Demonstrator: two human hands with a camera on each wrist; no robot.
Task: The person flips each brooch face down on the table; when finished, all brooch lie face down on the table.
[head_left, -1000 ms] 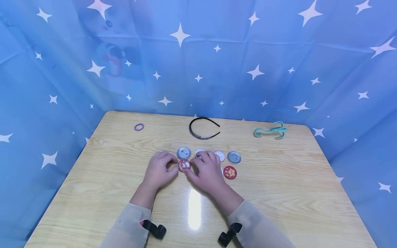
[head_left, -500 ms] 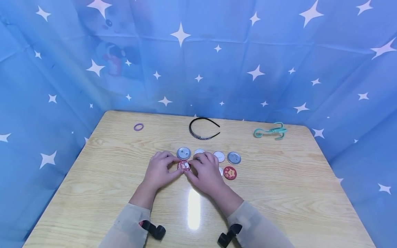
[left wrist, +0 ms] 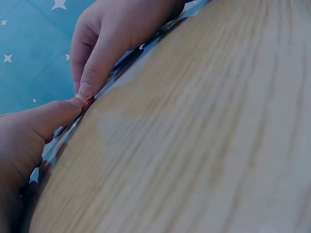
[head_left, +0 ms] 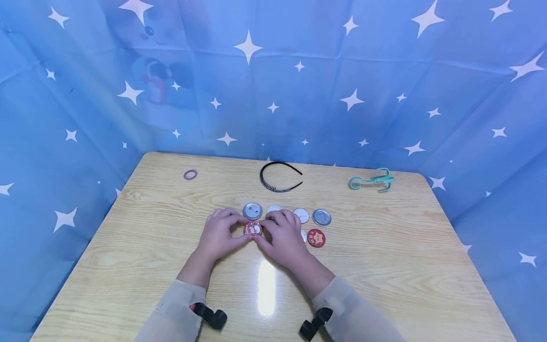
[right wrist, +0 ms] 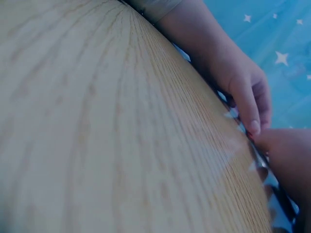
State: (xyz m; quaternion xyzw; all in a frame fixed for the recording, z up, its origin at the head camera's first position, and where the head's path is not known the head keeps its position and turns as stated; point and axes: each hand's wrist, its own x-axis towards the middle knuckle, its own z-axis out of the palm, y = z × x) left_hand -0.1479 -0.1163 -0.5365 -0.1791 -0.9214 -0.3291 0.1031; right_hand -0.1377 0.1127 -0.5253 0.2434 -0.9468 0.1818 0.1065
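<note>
A red round pin badge [head_left: 252,229] with a white and red print lies face up between both hands. My left hand [head_left: 215,237] pinches its left side with thumb and forefinger. From the other side my right hand [head_left: 285,240] pinches it too, the two thumbs meeting at its near edge. In the left wrist view only a sliver of the red badge [left wrist: 87,104] shows between the fingertips. Just beyond it sits a silver badge back [head_left: 252,211]. A white disc [head_left: 274,208] is partly hidden behind my right hand.
Right of my right hand lie a white disc [head_left: 301,215], a silver badge back [head_left: 322,217], a red star badge [head_left: 316,238] and a half-hidden white disc [head_left: 304,236]. Farther back are a purple ring [head_left: 190,175], a black headband [head_left: 279,190] and a teal clip-like item [head_left: 378,179].
Both hands have drawn closer around the red badge, fingertips and thumbs now touching its edge from either side. Over the last half second they hold nearly still.
</note>
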